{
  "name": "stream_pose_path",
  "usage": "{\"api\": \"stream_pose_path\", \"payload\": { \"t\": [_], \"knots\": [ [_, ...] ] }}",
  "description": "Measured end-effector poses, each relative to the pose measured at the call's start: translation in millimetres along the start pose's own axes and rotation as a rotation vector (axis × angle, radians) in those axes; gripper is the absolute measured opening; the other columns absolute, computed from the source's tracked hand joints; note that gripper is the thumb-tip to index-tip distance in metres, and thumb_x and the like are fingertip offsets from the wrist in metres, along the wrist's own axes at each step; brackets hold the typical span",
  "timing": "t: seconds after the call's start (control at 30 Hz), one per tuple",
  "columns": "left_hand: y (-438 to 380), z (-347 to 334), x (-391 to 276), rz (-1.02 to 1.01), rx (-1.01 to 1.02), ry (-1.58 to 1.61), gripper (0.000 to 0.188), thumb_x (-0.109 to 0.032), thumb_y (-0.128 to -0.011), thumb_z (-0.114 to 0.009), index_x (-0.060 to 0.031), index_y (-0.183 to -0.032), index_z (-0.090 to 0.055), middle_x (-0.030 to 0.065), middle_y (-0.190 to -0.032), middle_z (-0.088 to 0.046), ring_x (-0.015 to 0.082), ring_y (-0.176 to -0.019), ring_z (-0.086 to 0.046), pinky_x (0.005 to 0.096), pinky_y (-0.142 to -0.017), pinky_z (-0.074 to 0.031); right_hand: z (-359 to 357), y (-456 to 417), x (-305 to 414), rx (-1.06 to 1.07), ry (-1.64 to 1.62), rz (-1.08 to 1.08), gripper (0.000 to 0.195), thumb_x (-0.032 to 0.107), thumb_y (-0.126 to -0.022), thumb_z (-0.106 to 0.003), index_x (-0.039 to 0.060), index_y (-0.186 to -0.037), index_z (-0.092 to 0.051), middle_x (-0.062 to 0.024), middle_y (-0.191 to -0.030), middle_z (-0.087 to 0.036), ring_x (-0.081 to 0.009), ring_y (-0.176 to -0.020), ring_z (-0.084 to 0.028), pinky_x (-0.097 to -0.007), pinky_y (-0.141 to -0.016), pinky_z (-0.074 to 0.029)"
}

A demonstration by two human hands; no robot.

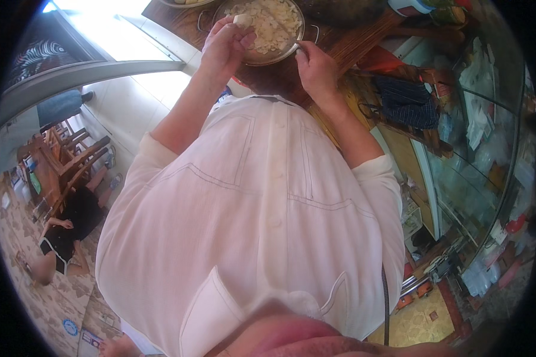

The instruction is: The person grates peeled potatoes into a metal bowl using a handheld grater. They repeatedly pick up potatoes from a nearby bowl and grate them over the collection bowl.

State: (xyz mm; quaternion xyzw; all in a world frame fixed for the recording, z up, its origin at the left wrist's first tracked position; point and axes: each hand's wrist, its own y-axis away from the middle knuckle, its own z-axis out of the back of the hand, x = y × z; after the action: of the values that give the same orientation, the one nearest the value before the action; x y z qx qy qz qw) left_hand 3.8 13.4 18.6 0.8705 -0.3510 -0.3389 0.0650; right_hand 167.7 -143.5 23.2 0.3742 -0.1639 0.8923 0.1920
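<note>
A round metal pan (pixel 302 27) with side handles sits on a dark wooden table at the top, full of pale, thin sliced pieces (pixel 272 26). Over its left part, my left hand (pixel 227 47) holds a whitish chunk (pixel 242 20) between thumb and fingers; what food it is I cannot tell. My right hand (pixel 316 67) is at the pan's lower right rim, its thumb and forefinger closed on the end of a thin tool, perhaps a knife, whose narrow length reaches over the slices. The tool is too blurred to name surely.
Part of a plate (pixel 185 3) shows left of the pan. A dark, rounded thing and jars stand to the right on the wooden table (pixel 362 33). A chair with dark striped cloth (pixel 406 102) is at the right, near glass panels. Another person sits at far left beside wooden chairs (pixel 67 156).
</note>
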Motion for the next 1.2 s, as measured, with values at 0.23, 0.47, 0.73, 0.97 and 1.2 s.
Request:
{"api": "stream_pose_path", "payload": {
  "t": [0.23, 0.47, 0.73, 0.97, 1.2],
  "knots": [
    [-7, 8, 4, 0.066, 0.009, 0.097, 0.024, -0.012, -0.097, -0.052, -0.0036, -0.119, -0.055, 0.0120, -0.111, -0.065, 0.0245, -0.102, -0.063, 0.0383, -0.090, -0.053, 13, 2, 16, -0.035, 0.087, 0.253, 0.037, 0.006, -0.075, -0.066, 0.0070, -0.112, -0.063, -0.0129, -0.093, -0.066, -0.0333, -0.086, -0.065, -0.0427, -0.074, -0.053],
    [-3, 0, 5, 0.151, -0.101, 0.148, 0.032, -0.022, -0.096, -0.054, -0.0016, -0.120, -0.057, 0.0137, -0.118, -0.064, 0.0242, -0.106, -0.062, 0.0347, -0.087, -0.054, 5, 1, 13, -0.040, 0.136, 0.314, 0.043, 0.005, -0.070, -0.070, 0.0070, -0.112, -0.062, -0.0113, -0.088, -0.064, -0.0314, -0.083, -0.064, -0.0412, -0.071, -0.053],
    [-12, 38, 8, 0.225, 0.189, 0.283, 0.030, -0.022, -0.096, -0.055, -0.0029, -0.118, -0.059, 0.0120, -0.118, -0.064, 0.0250, -0.110, -0.060, 0.0398, -0.098, -0.048, 5, -1, 12, -0.020, 0.179, 0.313, 0.046, 0.006, -0.070, -0.071, 0.0078, -0.114, -0.061, -0.0102, -0.091, -0.063, -0.0302, -0.086, -0.064, -0.0412, -0.073, -0.052],
    [-4, 18, -3, 0.206, 0.109, 0.322, 0.025, -0.009, -0.097, -0.049, 0.0016, -0.118, -0.058, 0.0136, -0.115, -0.064, 0.0264, -0.104, -0.061, 0.0411, -0.098, -0.048, 8, -2, 13, -0.028, 0.207, 0.332, 0.047, 0.006, -0.069, -0.071, 0.0089, -0.115, -0.061, -0.0096, -0.089, -0.063, -0.0299, -0.085, -0.063, -0.0415, -0.073, -0.052],
    [-23, 52, -8, 0.361, 0.246, 0.397, 0.019, -0.001, -0.093, -0.048, 0.0024, -0.110, -0.056, 0.0143, -0.107, -0.062, 0.0264, -0.105, -0.061, 0.0363, -0.087, -0.055, 6, -6, -1, -0.014, 0.290, 0.259, 0.037, 0.007, -0.075, -0.065, 0.0103, -0.111, -0.062, -0.0105, -0.088, -0.063, -0.0312, -0.082, -0.064, -0.0440, -0.069, -0.052]
  ]
}}
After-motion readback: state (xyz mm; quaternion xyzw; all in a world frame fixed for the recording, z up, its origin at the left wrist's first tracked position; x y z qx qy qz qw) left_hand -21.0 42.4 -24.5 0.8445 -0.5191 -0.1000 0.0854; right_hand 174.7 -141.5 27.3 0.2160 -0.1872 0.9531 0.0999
